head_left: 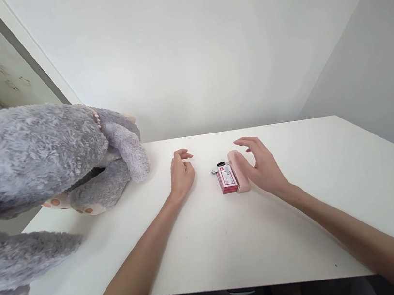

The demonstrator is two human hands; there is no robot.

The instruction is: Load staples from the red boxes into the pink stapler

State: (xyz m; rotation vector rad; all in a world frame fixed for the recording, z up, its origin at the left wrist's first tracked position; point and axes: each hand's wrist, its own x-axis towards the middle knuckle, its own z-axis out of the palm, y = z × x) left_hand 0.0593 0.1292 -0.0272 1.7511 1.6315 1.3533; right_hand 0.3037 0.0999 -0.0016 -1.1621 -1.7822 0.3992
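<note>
A small stack of red-and-white boxes (pixel 227 177) sits at the middle of the white table. Against its right side lies a long pink object (pixel 239 173) with rounded ends, its kind unclear. My right hand (pixel 264 167) is just right of the pink object, fingers apart and thumb over its edge; whether the thumb touches it I cannot tell. Behind the boxes are a small black oval piece (pixel 221 164) and a small silver metal piece (pixel 214 171). My left hand (pixel 181 174) rests left of these things, fingers loosely bent and apart, holding nothing.
A big grey plush toy (pixel 54 153) with a bead string leans over the table's left side. The white table (pixel 305 239) meets a plain wall (pixel 185 61) at the back. Its front edge runs below my forearms.
</note>
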